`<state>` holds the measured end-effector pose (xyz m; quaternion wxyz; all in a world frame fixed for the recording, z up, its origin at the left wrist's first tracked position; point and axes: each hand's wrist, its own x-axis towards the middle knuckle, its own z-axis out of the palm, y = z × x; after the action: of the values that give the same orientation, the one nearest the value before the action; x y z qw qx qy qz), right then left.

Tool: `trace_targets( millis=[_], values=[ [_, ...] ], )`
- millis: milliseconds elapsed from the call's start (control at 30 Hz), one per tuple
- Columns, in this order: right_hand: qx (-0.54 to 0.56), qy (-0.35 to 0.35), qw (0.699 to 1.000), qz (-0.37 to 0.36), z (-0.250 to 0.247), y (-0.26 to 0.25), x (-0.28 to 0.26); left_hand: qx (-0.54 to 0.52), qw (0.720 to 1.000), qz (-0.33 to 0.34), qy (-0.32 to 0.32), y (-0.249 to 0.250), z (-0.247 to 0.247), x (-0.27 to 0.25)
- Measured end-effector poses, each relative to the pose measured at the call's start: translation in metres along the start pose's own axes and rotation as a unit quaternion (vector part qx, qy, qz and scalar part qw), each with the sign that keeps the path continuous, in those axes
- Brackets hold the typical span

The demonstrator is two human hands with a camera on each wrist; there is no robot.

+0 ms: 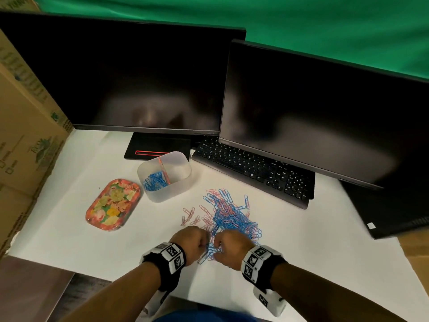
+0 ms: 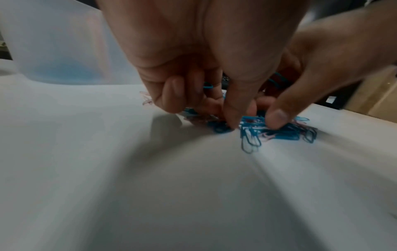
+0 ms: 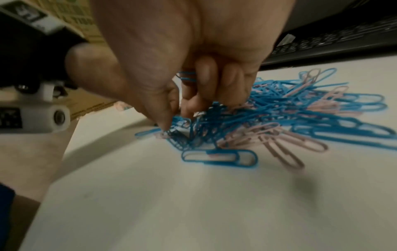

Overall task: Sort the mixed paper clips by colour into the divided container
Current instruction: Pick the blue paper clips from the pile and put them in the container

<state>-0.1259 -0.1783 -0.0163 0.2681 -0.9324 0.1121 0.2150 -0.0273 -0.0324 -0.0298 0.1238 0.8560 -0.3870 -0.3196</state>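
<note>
Head view, going from left to right: cardboard boxes (image 1: pixel 25 126) stand along the 9 o'clock edge of the white table (image 1: pixel 290 247). Next comes a flowered tin lid (image 1: pixel 113 204), lying flat at abt 10 o'clock from the hands. Just beside it, at 11 o'clock, stands the translucent divided container (image 1: pixel 173 182); its left compartment holds blue clips (image 1: pixel 154 181), and the divider (image 1: pixel 164 170) is orange. The right compartment looks empty, but I cannot tell for sure.

Behind are two dark monitors, left monitor (image 1: pixel 130 73) and right monitor (image 1: pixel 325 117), w/ a black keyboard (image 1: pixel 255 168) at 1 o'clock.

The mixed pile of blue and pink paper clips (image 1: pixel 228 214) lies at 12 o'clock from the hands, on the table. The left hand (image 1: pixel 189 244) has fingers curled, thumb and finger tips pinching at clips at the near edge of the pile. The right hand (image 1: pixel 232 248) is curled also; in the right wrist view a few blue clips (image 3: pixel 188 76) are held inside its fingers, and the thumb tip touches the pile. Both hands are almost touching.
</note>
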Motion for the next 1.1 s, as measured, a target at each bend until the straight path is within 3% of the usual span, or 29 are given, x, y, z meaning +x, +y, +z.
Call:
trace_targets(
  millis=[233,400,633,1100],
  values=[
    [-0.003,0.008,1.0,0.008,-0.001,-0.006,0.011,-0.056,0.998,0.011,0.028,-0.005,-0.008,0.001],
    [0.103,0.04,0.994,-0.008,-0.009,0.001,0.011,-0.146,0.986,-0.01,0.078,-0.008,-0.016,-0.004],
    [0.136,0.039,0.99,0.008,-0.02,0.015,0.011,0.079,0.997,-0.022,-0.004,-0.005,-0.005,-0.007],
    [0.151,0.041,0.987,0.037,-0.031,0.013,0.007,0.163,0.986,-0.005,-0.019,0.002,-0.007,-0.007]
  ],
)
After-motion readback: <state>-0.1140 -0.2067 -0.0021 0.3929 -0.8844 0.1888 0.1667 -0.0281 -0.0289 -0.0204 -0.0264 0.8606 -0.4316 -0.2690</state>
